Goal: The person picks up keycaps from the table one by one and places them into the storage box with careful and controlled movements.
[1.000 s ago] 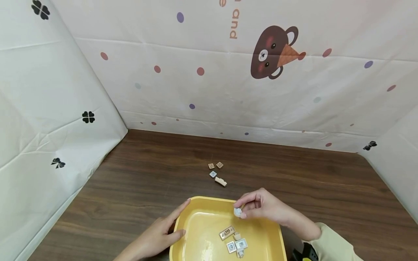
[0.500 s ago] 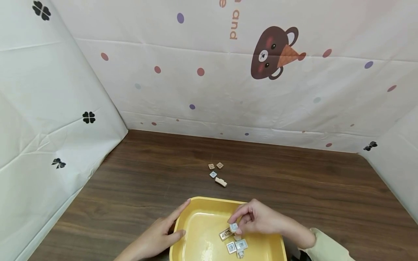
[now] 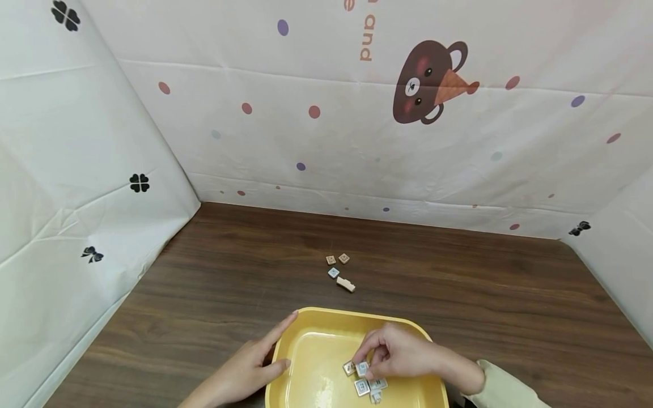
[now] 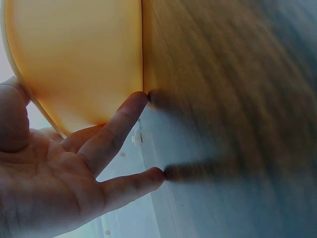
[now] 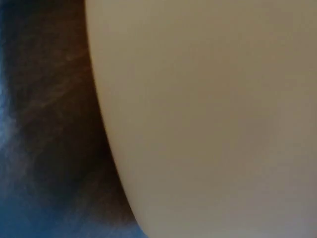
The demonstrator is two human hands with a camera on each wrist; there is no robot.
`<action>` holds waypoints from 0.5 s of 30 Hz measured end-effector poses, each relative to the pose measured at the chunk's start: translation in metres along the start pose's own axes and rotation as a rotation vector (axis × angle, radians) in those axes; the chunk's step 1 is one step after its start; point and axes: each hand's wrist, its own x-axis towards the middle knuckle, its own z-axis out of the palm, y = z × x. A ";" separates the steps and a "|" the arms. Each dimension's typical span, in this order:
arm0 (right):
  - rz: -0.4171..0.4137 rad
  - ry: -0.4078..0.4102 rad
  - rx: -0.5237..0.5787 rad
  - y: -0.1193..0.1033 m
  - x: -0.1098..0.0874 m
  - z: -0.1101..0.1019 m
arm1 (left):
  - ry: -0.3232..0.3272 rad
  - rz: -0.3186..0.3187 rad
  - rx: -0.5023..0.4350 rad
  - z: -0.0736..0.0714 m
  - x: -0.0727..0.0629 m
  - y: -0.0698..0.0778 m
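My left hand point(image 3: 250, 365) holds the yellow tray point(image 3: 285, 391) at its left side, thumb over the rim and straight fingers along the outer wall. In the left wrist view, two fingertips of the left hand point(image 4: 59, 173) reach down to the tabletop. My right hand point(image 3: 400, 352), inside the tray, pinches a pale blue-white keycap point(image 3: 362, 369) between thumb and fingers. Just below it lie a square white keycap point(image 3: 361, 387) and other pale keycaps point(image 3: 377, 385). A tan keycap point(image 3: 349, 368) is partly covered by the held one. The right wrist view shows only the tray's outer wall point(image 5: 198, 119), blurred.
Beyond the tray on the dark wooden table point(image 3: 229, 272) are two small tan keycaps point(image 3: 331, 260), a blue keycap point(image 3: 334, 272) and a longer cream keycap point(image 3: 346, 284) on its side. White printed cloth point(image 3: 326, 141) hangs behind and at both sides.
My right hand has come from above the tray's far rim down and slightly left into it, carrying the blue-white keycap to the others. The left hand has stayed in place.
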 end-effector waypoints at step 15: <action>-0.034 0.030 -0.198 -0.002 0.001 0.000 | 0.002 0.002 -0.024 0.000 0.000 -0.001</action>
